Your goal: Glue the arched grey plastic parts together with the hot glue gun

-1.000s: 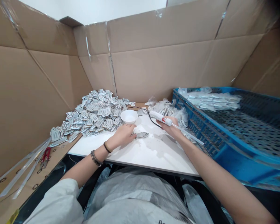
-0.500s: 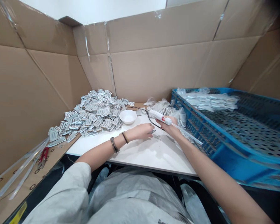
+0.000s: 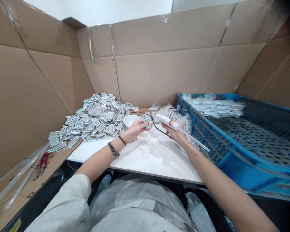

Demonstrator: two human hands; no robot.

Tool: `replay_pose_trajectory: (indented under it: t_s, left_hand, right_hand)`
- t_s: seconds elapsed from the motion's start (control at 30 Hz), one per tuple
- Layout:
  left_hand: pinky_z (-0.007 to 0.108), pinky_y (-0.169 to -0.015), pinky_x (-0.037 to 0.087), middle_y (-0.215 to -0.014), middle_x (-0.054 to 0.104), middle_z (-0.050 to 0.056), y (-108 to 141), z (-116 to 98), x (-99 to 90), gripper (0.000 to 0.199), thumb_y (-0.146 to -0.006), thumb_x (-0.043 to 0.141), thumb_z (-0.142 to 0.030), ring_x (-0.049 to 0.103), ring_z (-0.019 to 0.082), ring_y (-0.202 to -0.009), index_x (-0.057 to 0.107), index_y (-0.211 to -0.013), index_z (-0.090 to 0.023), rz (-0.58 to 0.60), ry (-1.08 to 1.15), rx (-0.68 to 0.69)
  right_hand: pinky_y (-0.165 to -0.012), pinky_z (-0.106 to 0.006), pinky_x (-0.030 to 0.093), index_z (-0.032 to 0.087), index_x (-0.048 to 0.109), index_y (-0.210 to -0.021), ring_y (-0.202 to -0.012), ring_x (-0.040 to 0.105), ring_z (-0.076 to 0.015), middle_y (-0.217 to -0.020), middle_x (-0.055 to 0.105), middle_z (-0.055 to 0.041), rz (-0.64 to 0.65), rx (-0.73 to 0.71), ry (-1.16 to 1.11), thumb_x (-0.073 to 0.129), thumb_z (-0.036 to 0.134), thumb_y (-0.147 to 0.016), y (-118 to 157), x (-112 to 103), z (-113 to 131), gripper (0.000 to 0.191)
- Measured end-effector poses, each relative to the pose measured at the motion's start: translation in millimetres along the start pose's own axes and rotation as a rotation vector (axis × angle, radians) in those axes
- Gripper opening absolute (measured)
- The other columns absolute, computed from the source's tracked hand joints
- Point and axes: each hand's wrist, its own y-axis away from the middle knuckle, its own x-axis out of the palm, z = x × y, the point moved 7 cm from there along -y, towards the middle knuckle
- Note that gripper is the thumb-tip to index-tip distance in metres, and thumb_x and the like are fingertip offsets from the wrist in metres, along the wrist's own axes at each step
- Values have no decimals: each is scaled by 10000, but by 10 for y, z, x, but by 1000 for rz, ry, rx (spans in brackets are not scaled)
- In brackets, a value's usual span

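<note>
Between the fingers of my left hand [image 3: 136,127] is a small flat grey-white piece with slots [image 3: 147,121], raised over the table in front of a white bowl [image 3: 128,121]. My right hand [image 3: 176,131] is wrapped round a white hot glue gun [image 3: 168,121], with a clear glue stick [image 3: 194,139] sticking out of its rear toward the lower right. The gun's front end points up and left, a short gap away from the held piece. A black cord [image 3: 157,126] runs across the table between my hands.
A large heap of similar slotted pieces [image 3: 99,117] lies at the left. Clear plastic bags [image 3: 170,112] lie behind the glue gun. A blue crate [image 3: 234,154] with white packets [image 3: 216,107] stands at the right. Red-handled pliers [image 3: 42,162] and clear strips [image 3: 19,175] lie on cardboard at the left.
My left hand has moved up and left from the tabletop, and the slotted piece now shows upright in its fingers. My right hand and the glue gun have stayed nearly in place.
</note>
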Motion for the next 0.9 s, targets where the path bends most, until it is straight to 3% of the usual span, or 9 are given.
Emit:
replay_pose_trajectory:
  t_s: [0.13,0.27,0.37,0.43,0.5,0.6,0.77,0.9]
  left_hand:
    - [358,-908,570,-898,715,93,41,-38,-16,156,-854,747,-199,695,153,-858,642,-862,-84,-47,23,2]
    - [275,-728,580,-798,693,74,60,-65,-55,181,-930,653,-237,700,142,-736,600,-836,-92,-135,-49,5]
    - [183,-459,424,-744,672,47,72,-88,-101,194,-969,541,-210,561,66,-478,565,-803,-112,-212,-200,13]
    - [180,-384,286,-754,673,40,75,-98,-112,176,-944,521,-159,407,23,-384,550,-775,-117,-233,-288,26]
    - [183,-398,278,-764,671,36,65,-90,-103,127,-890,545,-102,381,17,-395,542,-765,-121,-219,-304,40]
    - [187,-468,373,-685,626,9,32,-51,-95,95,-842,593,-80,479,45,-459,547,-774,-126,-197,-272,48]
    - [190,-510,424,-597,538,-42,-4,-18,-82,167,-829,688,-160,514,55,-471,540,-757,-132,-169,-250,74]
    - [197,-498,428,-594,542,-39,20,-34,-49,171,-851,664,-154,516,58,-459,528,-749,-135,-154,-280,81]
  right_hand:
    - [-460,-271,368,217,547,-555,-493,561,-186,-504,581,-47,11,13,-16,658,509,-716,11,-5,36,352]
    - [-460,-271,380,206,595,-600,-504,580,-200,-504,588,-50,31,-2,-53,671,544,-693,6,19,46,358]
    - [-459,-279,384,202,598,-600,-478,563,-193,-510,596,-51,43,-15,-89,683,582,-675,9,44,42,397]
    - [-464,-281,385,199,603,-607,-464,551,-185,-510,599,-45,45,-23,-100,679,598,-670,14,55,39,411]
    - [-472,-277,381,196,611,-618,-465,548,-180,-506,601,-39,55,-33,-90,671,606,-674,22,62,43,417]
    - [-473,-267,365,197,606,-609,-467,539,-171,-499,597,-35,85,-59,-67,658,609,-689,39,71,70,423]
    - [-471,-266,371,207,590,-595,-452,515,-157,-503,583,-19,194,-107,-55,641,575,-688,73,134,142,384]
    - [-495,-266,378,198,626,-634,-484,541,-168,-515,598,-21,218,-128,-11,629,535,-699,70,166,142,343]
